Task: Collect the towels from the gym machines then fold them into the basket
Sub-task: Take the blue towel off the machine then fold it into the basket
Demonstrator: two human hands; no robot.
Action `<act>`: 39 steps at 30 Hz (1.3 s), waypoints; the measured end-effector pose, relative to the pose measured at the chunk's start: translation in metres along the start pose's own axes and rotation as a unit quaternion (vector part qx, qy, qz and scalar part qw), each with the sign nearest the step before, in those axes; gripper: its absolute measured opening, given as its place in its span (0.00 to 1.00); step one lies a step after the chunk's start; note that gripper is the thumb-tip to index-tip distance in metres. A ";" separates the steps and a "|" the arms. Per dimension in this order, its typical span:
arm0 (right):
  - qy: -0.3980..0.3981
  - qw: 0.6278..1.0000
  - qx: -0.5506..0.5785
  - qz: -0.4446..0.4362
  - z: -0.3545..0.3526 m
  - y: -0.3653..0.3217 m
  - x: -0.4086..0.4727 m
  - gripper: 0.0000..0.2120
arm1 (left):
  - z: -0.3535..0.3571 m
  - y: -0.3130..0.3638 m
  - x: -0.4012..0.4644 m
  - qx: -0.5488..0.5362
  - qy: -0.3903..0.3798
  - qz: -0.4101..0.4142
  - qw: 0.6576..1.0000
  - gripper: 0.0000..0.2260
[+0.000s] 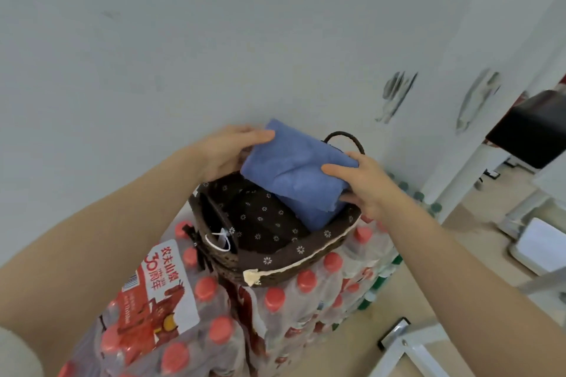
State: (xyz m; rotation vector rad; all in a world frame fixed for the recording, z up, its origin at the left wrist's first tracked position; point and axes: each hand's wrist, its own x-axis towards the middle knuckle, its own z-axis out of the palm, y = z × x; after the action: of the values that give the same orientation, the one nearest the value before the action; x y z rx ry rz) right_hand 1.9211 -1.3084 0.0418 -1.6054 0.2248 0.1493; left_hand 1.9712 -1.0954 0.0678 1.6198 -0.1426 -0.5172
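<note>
**Folded blue towel held over the basket**

Head view: A soft, fleecy blue towel [294, 168], folded into a thick rectangular bundle, sits tilted with its lower end dipping into the far right part of the basket [318, 257] and its upper end raised above the rim. The left hand [226, 153] grasps the towel's upper left edge, thumb lying along the top and fingers tucked underneath. The right hand [361, 184] grasps the right side, thumb pressed on the upper face and fingers curled under the lower edge.

The basket is oval, woven from dark brown wicker, with a thin looped handle [346, 139] at its far end. A brown cloth lining [266, 223] printed with small white flowers covers the inside and folds over the rim, edged in cream. A white cord [219, 243] hangs at the left inner wall.

The basket stands on shrink-wrapped packs of water bottles [275, 312], clear plastic with rounded red caps. A red and white label [156, 288] on the left pack carries Chinese characters and a large "30". Behind is a plain pale wall [183, 40].
</note>
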 end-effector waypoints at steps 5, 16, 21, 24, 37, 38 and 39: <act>-0.092 0.967 -0.239 -0.006 0.001 0.010 0.011 0.15 | -0.009 -0.029 0.026 0.374 0.011 0.003 0.927 0.24; -0.159 0.846 -0.506 -0.048 0.006 0.018 0.012 0.28 | 0.002 -0.027 0.045 0.173 -0.096 -0.104 0.975 0.19; -0.151 0.775 -0.613 -0.028 0.009 0.019 0.009 0.30 | 0.018 -0.038 0.053 0.269 -0.115 -0.092 0.952 0.17; -0.114 0.701 -0.704 -0.031 0.018 0.023 0.011 0.42 | 0.023 -0.040 0.072 0.416 -0.096 -0.114 0.897 0.16; -0.324 0.553 -0.756 -0.135 0.014 0.028 0.043 0.31 | 0.019 -0.041 0.053 0.707 -0.178 -0.056 0.682 0.12; -0.324 0.540 -0.766 -0.127 0.016 0.030 0.045 0.33 | 0.018 -0.046 0.049 0.691 -0.190 -0.061 0.695 0.15; -0.322 0.522 -0.780 -0.123 0.019 0.031 0.046 0.36 | 0.016 -0.050 0.044 0.687 -0.203 -0.064 0.695 0.17</act>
State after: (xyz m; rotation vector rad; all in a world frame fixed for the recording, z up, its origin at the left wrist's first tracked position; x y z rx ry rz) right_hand 1.9593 -1.2932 -0.0001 -3.1611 -1.0861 0.9103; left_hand 1.9930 -1.1205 0.0085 2.9643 -0.9438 -0.9915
